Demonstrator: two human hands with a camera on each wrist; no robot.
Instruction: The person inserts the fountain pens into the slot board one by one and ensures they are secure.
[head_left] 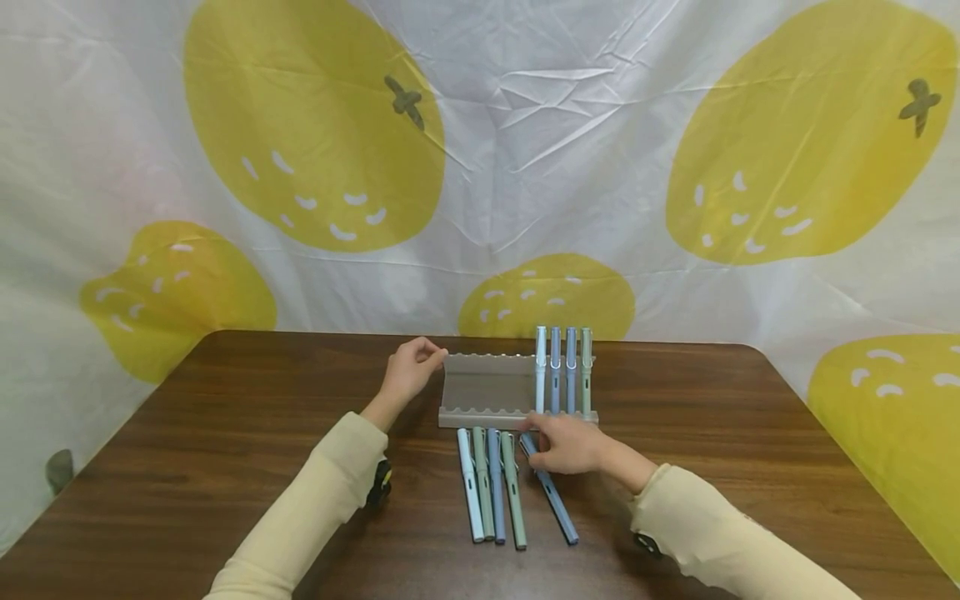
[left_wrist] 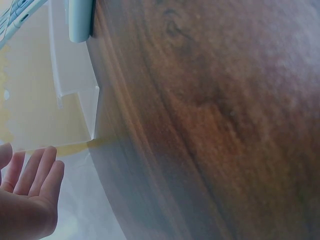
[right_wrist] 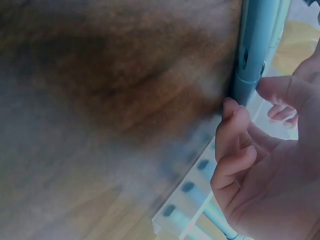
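A clear pen rack point(head_left: 487, 392) with scalloped edges stands on the table, several capped pens upright-leaning in its right part. At the rack's upper left corner, my left hand point(head_left: 408, 369) pinches the edge between thumb and index finger. The left wrist view shows the other fingers of that hand point(left_wrist: 35, 185) extended along the rack's end. In front of the rack, my right hand point(head_left: 567, 443) pinches the cap end of a dark blue pen point(head_left: 557, 504), whose other end points toward me. The right wrist view shows thumb and index finger point(right_wrist: 232, 120) on either side of this pen point(right_wrist: 255, 45).
Left of the held pen, several pens lie side by side on the table: a pale blue pen point(head_left: 470, 487), green ones point(head_left: 513, 492) and a blue one point(head_left: 496, 492). A white cloth point(head_left: 487, 167) printed with yellow lemons hangs behind the dark wooden table point(head_left: 225, 467).
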